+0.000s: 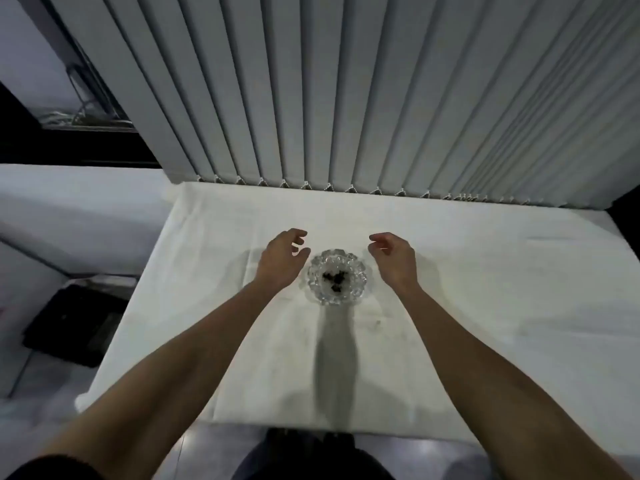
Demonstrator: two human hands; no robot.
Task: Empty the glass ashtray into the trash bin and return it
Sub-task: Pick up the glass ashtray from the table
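A person's left hand [281, 259] and right hand [393, 259], both spread and empty, flank a glass ashtray [336, 280] (dark ash inside) on a white-clothed desk [485, 289], poised to lift it level.

I count two hands of mine, my left hand [282, 259] and my right hand [394, 259], both bare with fingers loosely curled and holding nothing. Between them sits one glass ashtray [337, 280], just beside each hand. Inside it is one dark clump of ash; I cannot count separate bits. Under my hands lies one white cloth [485, 289] covering one worktop. Beyond my fingertips hangs one set of vertical blinds [346, 98], with many slats, too crowded at my right to number. Off to my left, low down, is one black bin [72, 327].
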